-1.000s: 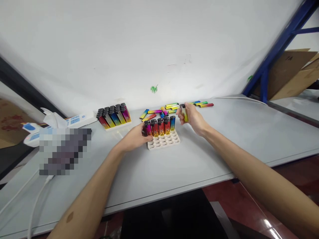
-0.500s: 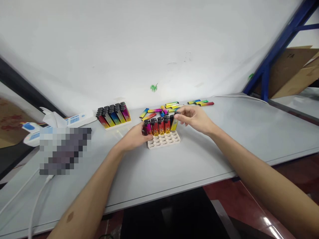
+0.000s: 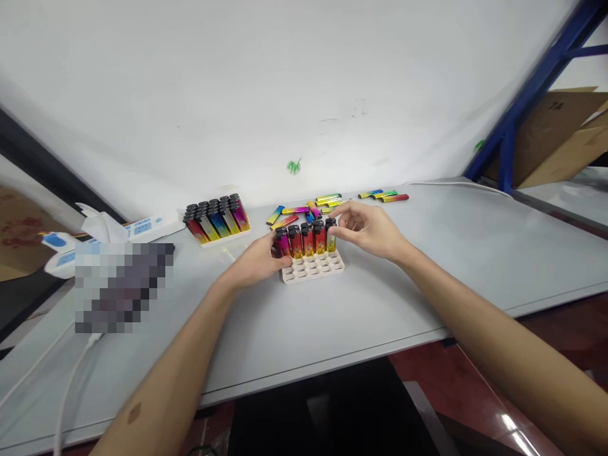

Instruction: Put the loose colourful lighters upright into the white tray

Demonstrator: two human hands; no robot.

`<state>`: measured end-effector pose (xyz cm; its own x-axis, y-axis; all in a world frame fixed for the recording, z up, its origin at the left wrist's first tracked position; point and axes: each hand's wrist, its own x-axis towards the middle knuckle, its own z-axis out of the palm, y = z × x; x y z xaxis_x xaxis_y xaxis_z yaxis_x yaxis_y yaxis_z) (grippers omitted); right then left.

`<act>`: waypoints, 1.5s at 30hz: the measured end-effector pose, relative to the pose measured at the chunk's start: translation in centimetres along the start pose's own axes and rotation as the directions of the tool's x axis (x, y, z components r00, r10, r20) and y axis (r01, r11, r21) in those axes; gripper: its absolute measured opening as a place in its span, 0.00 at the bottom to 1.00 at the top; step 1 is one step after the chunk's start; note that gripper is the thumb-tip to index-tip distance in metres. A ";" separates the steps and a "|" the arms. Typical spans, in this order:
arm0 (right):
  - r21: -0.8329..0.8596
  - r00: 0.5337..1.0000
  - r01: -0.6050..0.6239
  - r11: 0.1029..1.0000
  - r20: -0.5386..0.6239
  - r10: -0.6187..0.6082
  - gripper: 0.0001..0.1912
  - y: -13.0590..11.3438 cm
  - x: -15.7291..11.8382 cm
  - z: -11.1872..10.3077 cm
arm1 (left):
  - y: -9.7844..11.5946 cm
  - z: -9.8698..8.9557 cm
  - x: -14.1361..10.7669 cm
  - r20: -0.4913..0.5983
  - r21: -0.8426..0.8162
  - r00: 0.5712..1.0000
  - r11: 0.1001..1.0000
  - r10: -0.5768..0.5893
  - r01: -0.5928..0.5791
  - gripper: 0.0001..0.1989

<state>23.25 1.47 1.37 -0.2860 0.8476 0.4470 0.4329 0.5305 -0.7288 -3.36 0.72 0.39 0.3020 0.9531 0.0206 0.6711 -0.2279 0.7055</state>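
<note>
A white lighter tray [image 3: 313,269] with rows of slots lies on the table, its front slots bare. Upright lighters with black tops stand along its back, among them a red one [image 3: 308,240] and a purple one [image 3: 283,246]. My left hand [image 3: 259,261] grips the tray's left end, its thumb on the front corner beside the purple lighter. At the right end of the row, a yellow lighter [image 3: 331,242] stands upright in the tray. The thumb and index finger of my right hand [image 3: 368,229] are closed around its black top.
Several colourful lighters [image 3: 295,210] lie loose behind the tray, with more [image 3: 384,194] farther right by the wall. A full tray of lighters [image 3: 216,218] stands at the left. Beyond it are a power strip [image 3: 147,227], a blurred dark object [image 3: 126,288] and white cables [image 3: 66,380].
The yellow lighter was tilted in my right fingers and now stands upright in the tray's right end. My right hand has shifted slightly left; my left hand has stayed put.
</note>
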 end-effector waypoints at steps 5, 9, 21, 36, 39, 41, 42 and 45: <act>0.007 0.997 -0.026 1.000 -0.071 0.027 0.17 0.2 0.2 -0.1 | 0.0 0.0 0.0 -0.007 -0.037 1.000 0.999 0.026 -0.026 0.27; -0.189 0.938 -0.187 0.964 -0.326 0.118 0.16 3.6 1.1 -1.4 | 0.1 0.0 0.0 -0.005 0.019 1.000 1.000 -0.018 0.018 0.22; -0.632 0.802 -0.592 0.499 -0.401 0.443 0.24 9.0 2.3 -4.1 | -0.1 0.2 0.2 -0.013 0.026 1.000 0.999 -0.027 0.028 0.19; -0.626 0.860 -0.465 0.626 -0.153 0.486 0.31 6.8 1.7 -3.2 | -0.2 0.2 0.2 -0.006 0.040 1.000 0.999 -0.021 0.021 0.19; -0.661 0.877 -0.417 0.624 -0.112 0.466 0.23 6.4 1.6 -2.7 | 0.0 0.2 0.2 -0.012 0.039 1.000 0.999 -0.021 0.021 0.19; -0.661 0.887 -0.403 0.633 -0.111 0.449 0.17 6.2 1.6 -2.5 | 0.1 0.2 0.1 -0.020 0.045 0.999 0.999 -0.028 0.029 0.20; -0.655 0.890 -0.402 0.640 -0.116 0.440 0.15 6.0 1.6 -2.4 | 0.1 0.2 0.1 -0.021 0.047 0.999 0.998 -0.029 0.030 0.20; -0.600 0.897 -0.421 0.681 -0.161 0.413 0.14 5.3 1.6 -2.4 | 0.2 0.2 0.1 -0.018 0.049 1.000 0.999 -0.019 0.019 0.19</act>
<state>27.14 5.71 -0.58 0.0598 0.9812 0.1835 0.9276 0.0133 -0.3732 -3.09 0.70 0.40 0.2770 0.9607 0.0204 0.7095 -0.2188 0.6699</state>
